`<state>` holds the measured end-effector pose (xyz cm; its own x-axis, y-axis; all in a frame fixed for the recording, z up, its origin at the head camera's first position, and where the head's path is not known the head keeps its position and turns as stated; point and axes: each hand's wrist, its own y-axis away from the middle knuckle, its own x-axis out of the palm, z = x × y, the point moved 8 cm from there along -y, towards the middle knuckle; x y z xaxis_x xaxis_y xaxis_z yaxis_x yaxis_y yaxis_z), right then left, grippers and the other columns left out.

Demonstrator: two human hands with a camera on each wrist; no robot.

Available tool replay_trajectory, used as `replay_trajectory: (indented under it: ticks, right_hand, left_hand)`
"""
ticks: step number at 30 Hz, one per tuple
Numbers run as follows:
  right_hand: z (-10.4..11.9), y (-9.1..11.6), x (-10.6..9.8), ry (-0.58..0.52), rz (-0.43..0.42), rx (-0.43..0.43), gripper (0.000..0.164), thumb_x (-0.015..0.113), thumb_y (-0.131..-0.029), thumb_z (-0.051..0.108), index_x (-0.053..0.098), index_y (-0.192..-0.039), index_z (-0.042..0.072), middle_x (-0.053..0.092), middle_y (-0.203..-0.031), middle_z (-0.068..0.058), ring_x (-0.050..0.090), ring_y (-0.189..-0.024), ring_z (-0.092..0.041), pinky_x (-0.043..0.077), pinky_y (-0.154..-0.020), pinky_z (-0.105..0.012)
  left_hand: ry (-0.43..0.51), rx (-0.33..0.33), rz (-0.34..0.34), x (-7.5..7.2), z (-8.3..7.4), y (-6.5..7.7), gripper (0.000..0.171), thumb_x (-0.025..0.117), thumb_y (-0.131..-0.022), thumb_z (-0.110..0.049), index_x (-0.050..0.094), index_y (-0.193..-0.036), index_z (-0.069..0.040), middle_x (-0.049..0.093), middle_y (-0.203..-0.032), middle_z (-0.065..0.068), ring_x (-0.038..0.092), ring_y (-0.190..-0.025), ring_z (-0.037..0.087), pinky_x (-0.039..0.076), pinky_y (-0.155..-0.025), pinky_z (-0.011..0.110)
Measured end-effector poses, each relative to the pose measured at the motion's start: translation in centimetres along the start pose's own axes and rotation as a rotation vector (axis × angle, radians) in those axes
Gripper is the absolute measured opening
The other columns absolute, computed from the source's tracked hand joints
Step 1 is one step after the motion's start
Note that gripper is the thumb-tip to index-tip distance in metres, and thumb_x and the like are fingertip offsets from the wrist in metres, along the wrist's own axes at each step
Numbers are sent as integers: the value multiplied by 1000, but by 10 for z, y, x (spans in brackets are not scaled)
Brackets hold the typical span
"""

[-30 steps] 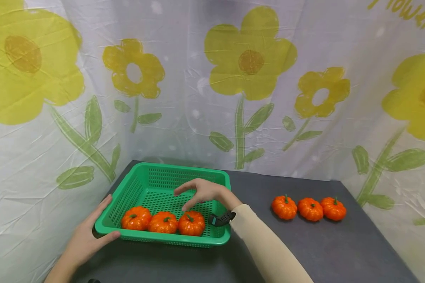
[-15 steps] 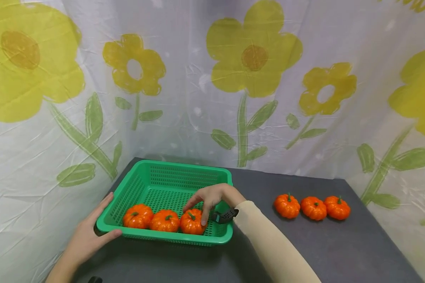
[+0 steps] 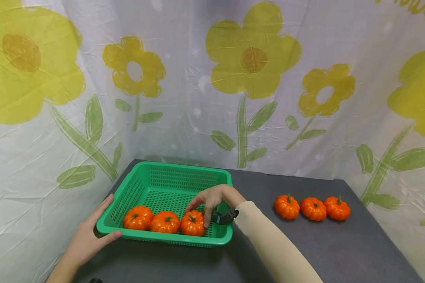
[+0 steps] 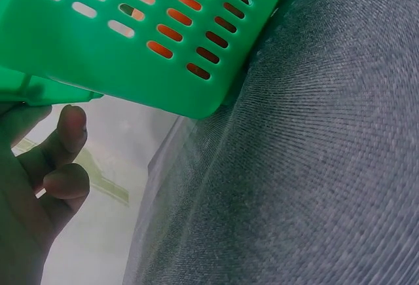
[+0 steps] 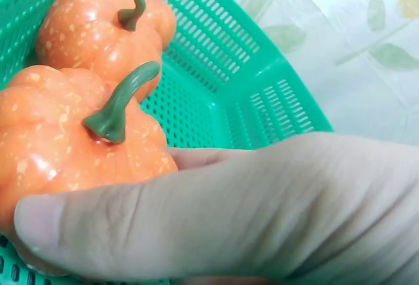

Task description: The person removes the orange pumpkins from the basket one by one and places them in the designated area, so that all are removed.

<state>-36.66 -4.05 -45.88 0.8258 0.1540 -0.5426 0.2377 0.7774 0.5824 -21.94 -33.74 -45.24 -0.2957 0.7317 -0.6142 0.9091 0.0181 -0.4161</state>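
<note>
A green plastic basket [image 3: 163, 236] with perforated walls stands on the dark tabletop, three small orange pumpkins in a row along its front wall. With my right hand [image 3: 214, 198] I grip the rightmost pumpkin [image 3: 193, 224], thumb on its near right side and fingers behind it. Its curved green stem [image 5: 121, 105] sticks up in the right wrist view. The middle pumpkin [image 3: 165, 222] and the left pumpkin [image 3: 138, 218] sit beside it. My left hand [image 3: 86, 237] holds the basket's front left corner, thumb at the front rim; in the left wrist view its fingers [image 4: 69, 131] bend below the rim.
Three more orange pumpkins lie in a row on the right of the table [image 3: 269, 243]: a left one [image 3: 287, 207], a middle one [image 3: 313, 209] and a right one [image 3: 337, 208]. A white curtain [image 3: 184, 118] with yellow flowers hangs behind and at both sides.
My right hand has come down from above the basket, and its thumb and fingers have closed around the rightmost pumpkin. The left hand stays at the basket's corner.
</note>
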Motion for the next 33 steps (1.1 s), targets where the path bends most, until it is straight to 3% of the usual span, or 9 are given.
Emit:
replay_trajectory:
  ticks: [11,14,16,18,20,22,26,29,33]
  right_hand:
    - [4,7,-6,5,-70,2,77,90,-84,15,58,-154,24,54,-157,6,47,-145,-11,45,-115,-31]
    - [6,12,-10,31,-107,-5,77,91,-84,20,58,-153,24,55,-156,6,48,-144,-11,44,-115,-33]
    - [8,17,-13,43,-135,-9,77,90,-83,22,59,-153,24,57,-155,7,49,-143,-11,44,-116,-34]
    - [9,22,-16,41,-163,-15,76,91,-83,23,60,-152,24,58,-153,9,50,-142,-10,44,-116,-34]
    - [10,28,-18,33,-187,-34,74,90,-83,23,61,-151,23,60,-151,9,52,-140,-10,45,-116,-34]
    - [12,34,-19,28,-207,-63,72,90,-83,23,62,-150,21,61,-150,10,53,-139,-9,45,-115,-32]
    - [13,46,-20,-4,-263,-121,71,89,-84,21,62,-150,18,63,-149,7,53,-140,-9,49,-109,-26]
    - [16,56,-20,-60,-311,-167,71,89,-85,19,62,-150,14,63,-149,3,52,-142,-13,54,-101,-26]
    - [21,66,-18,-110,-356,-264,68,87,-86,17,62,-149,9,66,-146,0,58,-136,-9,61,-87,-29]
  left_hand:
    - [25,3,6,1,-1,2,104,88,-85,-20,28,-170,-31,24,-169,-30,20,-137,-26,14,-106,5]
    - [37,-8,14,2,0,2,104,87,-86,-20,27,-170,-32,23,-169,-30,19,-138,-26,18,-118,20]
    - [52,-15,19,2,-1,2,103,87,-87,-20,27,-170,-33,23,-169,-30,19,-137,-26,22,-124,42]
    - [59,-19,22,2,-1,1,103,87,-87,-21,27,-170,-33,23,-169,-30,18,-137,-27,23,-120,64]
    - [56,-21,21,2,-2,1,103,87,-86,-22,27,-170,-33,23,-169,-30,18,-137,-27,22,-120,64]
    - [47,-15,18,2,-2,2,103,87,-86,-22,28,-170,-32,23,-170,-29,18,-137,-27,23,-122,59]
    - [25,-8,14,2,-1,2,103,87,-87,-22,28,-170,-32,23,-171,-28,18,-137,-26,17,-118,19]
    - [19,1,11,2,-2,2,102,87,-87,-21,28,-170,-32,24,-171,-27,19,-137,-26,14,-108,7]
    - [15,8,8,2,-3,2,102,86,-87,-22,28,-170,-31,24,-170,-27,20,-136,-27,14,-104,3]
